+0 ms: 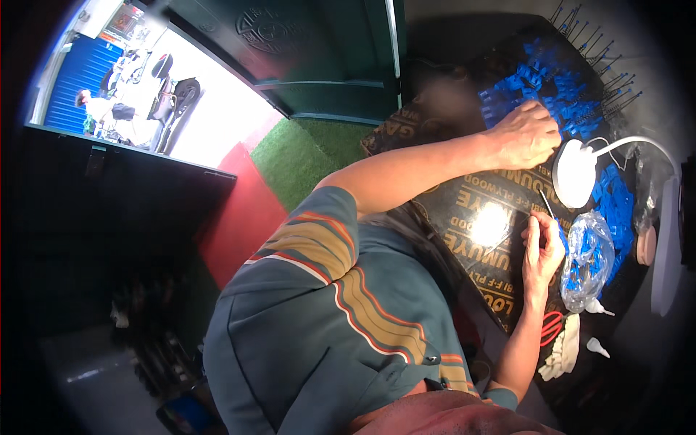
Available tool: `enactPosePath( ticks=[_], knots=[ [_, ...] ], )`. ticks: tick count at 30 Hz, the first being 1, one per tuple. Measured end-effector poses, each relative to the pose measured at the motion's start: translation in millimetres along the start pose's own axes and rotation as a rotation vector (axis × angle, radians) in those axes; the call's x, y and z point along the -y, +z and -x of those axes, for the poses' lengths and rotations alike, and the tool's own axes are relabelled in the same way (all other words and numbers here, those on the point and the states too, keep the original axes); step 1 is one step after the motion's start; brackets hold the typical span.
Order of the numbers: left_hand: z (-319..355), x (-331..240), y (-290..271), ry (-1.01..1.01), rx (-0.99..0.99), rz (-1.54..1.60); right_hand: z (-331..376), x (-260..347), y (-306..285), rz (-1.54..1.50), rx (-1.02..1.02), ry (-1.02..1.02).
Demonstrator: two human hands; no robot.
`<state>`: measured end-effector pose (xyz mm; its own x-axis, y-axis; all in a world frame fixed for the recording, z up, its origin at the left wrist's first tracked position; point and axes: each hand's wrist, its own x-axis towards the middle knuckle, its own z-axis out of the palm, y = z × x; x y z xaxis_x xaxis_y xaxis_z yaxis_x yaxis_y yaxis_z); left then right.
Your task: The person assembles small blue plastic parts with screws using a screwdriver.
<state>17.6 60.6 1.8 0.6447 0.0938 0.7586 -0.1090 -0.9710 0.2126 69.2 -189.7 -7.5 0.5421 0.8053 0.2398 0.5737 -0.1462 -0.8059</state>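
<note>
My left hand (528, 135) reaches over the far part of the worktop, at the edge of a heap of small blue plastic pieces (540, 83). Its fingers are curled together, and whatever they may hold is hidden. Nearer to me, my right hand (544, 250) is closed around a thin rod-like tool (547, 204) with a pale shaft and a blue part by the fingers. A clear plastic bag (589, 261) with blue pieces inside lies just right of that hand. More blue pieces (616, 210) are spread behind the bag.
A lit white lamp (575, 174) stands beside the hands. Red-handled scissors (552, 328), a pale cloth glove (562, 349) and a white nozzle cap (597, 347) lie near my right forearm. Thin black rods (612, 76) stick up at the far edge. A dark green door (326, 54) stands open.
</note>
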Motion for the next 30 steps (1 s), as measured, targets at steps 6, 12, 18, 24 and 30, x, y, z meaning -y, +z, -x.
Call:
enactPosePath(
  ticks=[6, 12, 18, 24, 30],
  knots=[
    [-5, -14, -1, 0.084, -0.093, 0.073, 1, -5, 0, -0.044, -0.006, 0.007],
    [-3, -33, 8, 0.171, -0.101, 0.175, 4, -18, -8, 0.044, -0.036, -0.02],
    [17, -65, 13, 0.209, -0.033, 0.253, -5, -38, -45, -0.045, -0.342, 0.012],
    [25, -84, 49, 0.381, -0.065, 0.273, -20, -56, -129, 0.28, -0.591, 0.057],
    [31, -72, 33, 0.399, 0.061, 0.303, -72, -60, -173, 0.807, -0.42, 0.355]
  ],
)
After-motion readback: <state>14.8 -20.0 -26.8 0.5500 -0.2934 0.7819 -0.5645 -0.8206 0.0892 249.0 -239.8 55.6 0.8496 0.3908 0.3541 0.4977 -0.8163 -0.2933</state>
